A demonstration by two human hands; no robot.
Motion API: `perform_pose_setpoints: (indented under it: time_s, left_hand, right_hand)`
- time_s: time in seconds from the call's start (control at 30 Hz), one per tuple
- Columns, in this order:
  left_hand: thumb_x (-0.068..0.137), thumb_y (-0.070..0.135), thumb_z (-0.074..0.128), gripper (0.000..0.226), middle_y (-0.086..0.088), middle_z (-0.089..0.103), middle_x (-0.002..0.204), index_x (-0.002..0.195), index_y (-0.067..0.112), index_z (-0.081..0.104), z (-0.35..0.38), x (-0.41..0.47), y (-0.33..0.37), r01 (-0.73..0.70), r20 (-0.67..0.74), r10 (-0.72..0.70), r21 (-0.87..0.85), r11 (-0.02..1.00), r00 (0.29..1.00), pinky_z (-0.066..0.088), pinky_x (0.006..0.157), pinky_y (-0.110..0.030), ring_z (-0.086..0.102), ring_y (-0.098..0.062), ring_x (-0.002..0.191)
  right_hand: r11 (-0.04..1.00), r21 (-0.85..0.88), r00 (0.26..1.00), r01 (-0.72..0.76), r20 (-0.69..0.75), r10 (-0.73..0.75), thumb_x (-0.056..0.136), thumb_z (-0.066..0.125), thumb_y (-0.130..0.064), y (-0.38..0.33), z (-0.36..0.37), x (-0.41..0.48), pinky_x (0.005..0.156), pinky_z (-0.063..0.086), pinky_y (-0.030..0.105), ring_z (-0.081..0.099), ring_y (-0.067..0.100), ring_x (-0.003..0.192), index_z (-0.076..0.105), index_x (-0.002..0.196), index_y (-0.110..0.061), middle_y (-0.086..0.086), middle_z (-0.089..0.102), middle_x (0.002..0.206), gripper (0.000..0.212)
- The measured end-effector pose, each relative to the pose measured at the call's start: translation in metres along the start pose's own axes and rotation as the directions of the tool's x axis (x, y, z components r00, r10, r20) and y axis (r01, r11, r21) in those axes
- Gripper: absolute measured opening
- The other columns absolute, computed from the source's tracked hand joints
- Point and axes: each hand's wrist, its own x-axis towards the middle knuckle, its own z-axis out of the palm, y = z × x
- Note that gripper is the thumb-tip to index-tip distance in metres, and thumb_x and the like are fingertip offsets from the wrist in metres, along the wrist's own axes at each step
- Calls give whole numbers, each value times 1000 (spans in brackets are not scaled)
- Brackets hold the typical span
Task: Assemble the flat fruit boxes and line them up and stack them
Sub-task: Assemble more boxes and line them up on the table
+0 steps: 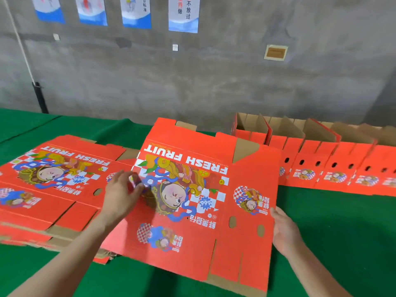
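Head view: the left grip (123, 195) pinches the left edge of a flat fruit box (188, 211), its fingers blurred, and the right grip (284, 230) holds the right edge. The box tilts above the green desk (342, 221), overlapping a stack of flat boxes (53, 183). Assembled boxes (304, 151) line the far right.

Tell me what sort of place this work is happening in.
Probably a fruit-packing workshop or warehouse: a bare concrete wall hung with notice posters, a green-covered table, a pile of flat fruit boxes, and a row of assembled boxes.
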Motion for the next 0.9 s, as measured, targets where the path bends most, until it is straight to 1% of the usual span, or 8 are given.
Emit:
perform_pose_setpoints:
  time_s: [0.07, 0.2, 0.3, 0.43, 0.53, 0.63, 0.8, 0.9]
  left_hand:
    - [86, 17, 69, 57, -26, 46, 137, 132, -7, 46, 2, 2, 9, 73, 1, -73, -121, 990, 997, 31, 105, -41, 43, -37, 128]
    - [90, 23, 62, 40, -14, 66, 107, 125, 4, 55, 0, 13, 39, 298, 292, -141, -609, 735, 946, 52, 79, -33, 63, -21, 83]
    - [88, 11, 63, 15, -10, 68, 86, 102, 8, 61, 4, 4, 48, 435, 442, -118, -736, 518, 889, 51, 56, -23, 64, -18, 66]
    - [84, 11, 63, 21, -15, 67, 85, 103, 3, 61, 6, -27, 44, 447, 479, -65, -752, 485, 875, 52, 60, -31, 61, -24, 69]
    - [77, 16, 68, 9, 0, 72, 77, 83, 21, 70, -1, -47, 46, 318, 357, -11, -815, 485, 934, 55, 61, -27, 64, -13, 63]
    - [70, 26, 69, 16, 4, 72, 80, 85, 31, 71, -9, -60, 49, 242, 293, 25, -832, 499, 956, 53, 68, -33, 63, -14, 69]
    - [68, 28, 69, 24, 4, 73, 86, 91, 34, 70, -21, -72, 57, 205, 283, 83, -840, 502, 956, 56, 70, -31, 66, -15, 76]
    - [70, 21, 67, 22, 0, 74, 87, 90, 29, 72, -24, -77, 58, 226, 288, 65, -857, 463, 956, 58, 70, -33, 68, -18, 76]
  right_hand:
    - [993, -86, 987, 78, -130, -89, 97, 46, -2, -6, -33, -7, 100, 39, 29, 50, 20, 124, 53, 131, -6, 2, 55, 129, 35]
    - [975, -120, 982, 189, 6, -190, 98, 39, -12, -5, -80, -24, 60, 56, 23, 70, 15, 74, 76, 84, -15, 7, 73, 90, 40]
    - [961, -199, 981, 191, -2, -195, 96, 41, -8, -4, -96, -39, 62, 56, 23, 69, 17, 74, 68, 98, -4, 13, 72, 92, 27]
    - [879, -396, 951, 267, -39, -306, 94, 45, 6, -11, -100, -55, 81, 50, 23, 62, 23, 93, 66, 106, -7, 8, 70, 102, 28]
    - [570, -707, 731, 418, -110, -673, 89, 56, 3, -30, -78, -81, 85, 39, 11, 56, 15, 102, 57, 125, -7, 9, 57, 123, 37]
    - [204, -740, 477, 641, 176, -861, 85, 62, 1, -48, -38, -114, 75, 40, 10, 55, 1, 78, 62, 113, -11, 0, 58, 103, 31]
    - [335, -634, 631, 697, 319, -707, 86, 67, -13, -56, 17, -132, 67, 47, 33, 54, 23, 62, 55, 113, -17, 4, 59, 98, 30]
    - [492, -637, 770, 593, 270, -578, 89, 64, -22, -63, 19, -127, 46, 40, 22, 52, 15, 44, 55, 110, -3, 24, 56, 77, 29]
